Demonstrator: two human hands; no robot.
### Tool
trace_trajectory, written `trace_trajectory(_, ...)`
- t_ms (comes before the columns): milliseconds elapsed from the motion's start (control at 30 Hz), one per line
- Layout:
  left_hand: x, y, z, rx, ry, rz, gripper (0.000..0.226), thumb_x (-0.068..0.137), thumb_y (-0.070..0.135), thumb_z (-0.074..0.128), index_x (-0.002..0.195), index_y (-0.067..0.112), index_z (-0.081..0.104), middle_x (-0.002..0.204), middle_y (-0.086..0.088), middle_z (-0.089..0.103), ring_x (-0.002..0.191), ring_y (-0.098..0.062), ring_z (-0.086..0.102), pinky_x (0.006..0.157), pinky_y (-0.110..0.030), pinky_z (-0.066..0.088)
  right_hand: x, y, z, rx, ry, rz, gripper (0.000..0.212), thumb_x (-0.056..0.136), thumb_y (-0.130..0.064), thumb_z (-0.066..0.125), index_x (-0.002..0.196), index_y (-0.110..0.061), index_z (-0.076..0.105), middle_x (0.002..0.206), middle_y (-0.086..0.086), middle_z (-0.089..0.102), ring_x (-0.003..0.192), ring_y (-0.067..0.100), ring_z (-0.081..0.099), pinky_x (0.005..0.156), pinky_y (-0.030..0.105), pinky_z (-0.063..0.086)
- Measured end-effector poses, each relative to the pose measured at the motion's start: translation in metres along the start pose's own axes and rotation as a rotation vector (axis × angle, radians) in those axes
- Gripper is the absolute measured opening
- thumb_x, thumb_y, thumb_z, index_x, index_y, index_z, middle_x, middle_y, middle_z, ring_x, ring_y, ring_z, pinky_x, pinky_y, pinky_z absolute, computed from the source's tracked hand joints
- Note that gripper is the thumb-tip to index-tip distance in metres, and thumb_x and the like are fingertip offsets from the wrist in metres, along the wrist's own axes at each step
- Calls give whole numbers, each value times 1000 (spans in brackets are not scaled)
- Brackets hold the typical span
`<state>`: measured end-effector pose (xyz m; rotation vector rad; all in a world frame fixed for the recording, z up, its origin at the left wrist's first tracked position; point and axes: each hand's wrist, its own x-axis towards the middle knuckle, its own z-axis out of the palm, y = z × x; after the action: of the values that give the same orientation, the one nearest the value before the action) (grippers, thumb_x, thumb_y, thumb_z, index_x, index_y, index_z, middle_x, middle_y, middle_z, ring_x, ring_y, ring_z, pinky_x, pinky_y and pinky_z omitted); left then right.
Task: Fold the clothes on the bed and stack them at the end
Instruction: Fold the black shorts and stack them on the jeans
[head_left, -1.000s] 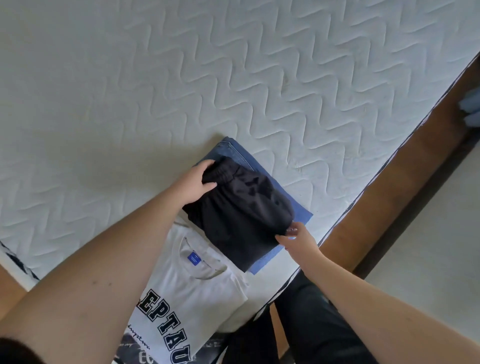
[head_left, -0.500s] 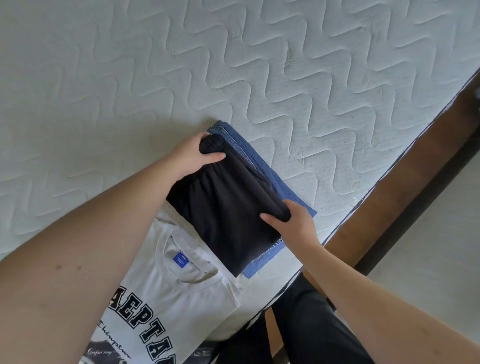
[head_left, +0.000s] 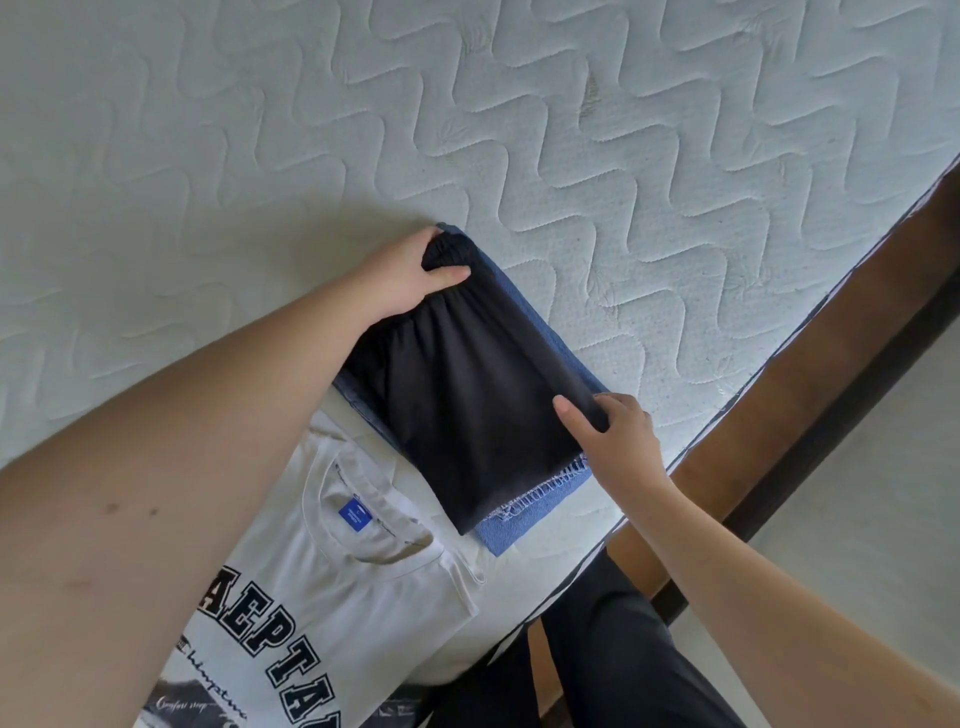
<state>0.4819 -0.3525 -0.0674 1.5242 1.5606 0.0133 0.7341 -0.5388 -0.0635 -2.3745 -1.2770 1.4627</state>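
The left hand (head_left: 402, 278) is pinching the top corner of one folded black garment (head_left: 467, 395). The right hand (head_left: 615, 441) is gripping its side. It is lying on one folded blue jeans (head_left: 524, 525), beside one white T-shirt (head_left: 332, 587), on the bed (head_left: 571, 130).

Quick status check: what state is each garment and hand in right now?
Black shorts: folded, lying on the jeans.
Jeans: folded, bottom of the stack.
White T-shirt: folded, beside the stack.
Left hand: gripping the shorts' waistband.
Right hand: pinching the shorts' corner.
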Motion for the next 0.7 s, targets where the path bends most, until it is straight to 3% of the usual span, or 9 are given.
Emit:
trace_trajectory(133, -7, 3, 7, 112, 101, 53, 64, 79, 52, 76, 131, 24, 51, 127, 4, 59, 115, -19, 56, 88, -26, 37, -2, 3, 10, -102, 85, -12, 57, 87, -65, 54, 126, -25, 54, 126, -3, 51, 118, 21, 44, 101, 41, 32)
trace_trajectory(233, -18, -4, 13, 159, 169, 1, 75, 76, 63, 72, 136, 28, 43, 132, 2, 58, 118, -24, 57, 87, -30, 39, -4, 7, 16, -100, 168, -46, 57, 88, -63, 54, 128, -23, 52, 125, -2, 53, 115, 21, 47, 101, 41, 33)
trace_trajectory(333, -30, -22, 6, 273, 120, -119, 87, 71, 77, 65, 135, 23, 43, 133, -1, 59, 117, -28, 58, 88, -36, 41, -4, 11, 15, -126, 191, -73, 60, 87, -67, 47, 120, -19, 58, 117, -2, 56, 107, 19, 46, 96, 38, 34)
trace_trajectory(433, -41, -34, -5, 296, 80, -107, 65, 79, 71, 62, 123, 23, 57, 122, -1, 65, 109, -28, 61, 87, -37, 46, 3, 11, 7, -158, 200, -92, 61, 88, -69, 41, 109, -18, 66, 116, -3, 55, 104, 16, 41, 91, 33, 27)
trace_trajectory(500, -46, -33, -4, 222, 111, -86, 53, 86, 61, 61, 119, 19, 59, 117, -3, 66, 106, -29, 61, 87, -38, 48, 7, 7, 4, -213, 196, -72, 59, 92, -66, 41, 112, -18, 68, 122, -1, 55, 112, 21, 43, 93, 36, 27)
trace_trajectory(600, -55, -23, 8, 341, 305, -12, 48, 94, 51, 56, 125, 13, 57, 119, -10, 62, 110, -33, 57, 93, -44, 45, 4, -1, 5, -235, 267, -94, 50, 94, -59, 48, 124, -21, 58, 129, 2, 52, 120, 25, 44, 101, 40, 30)
trace_trajectory(700, -78, -17, 25, 394, 637, 151, 37, 98, 30, 51, 128, 9, 57, 117, -13, 61, 109, -35, 55, 95, -44, 42, -7, -13, 11, -231, 404, -346, 47, 99, -41, 49, 140, -19, 45, 141, 3, 46, 132, 24, 39, 111, 43, 27)
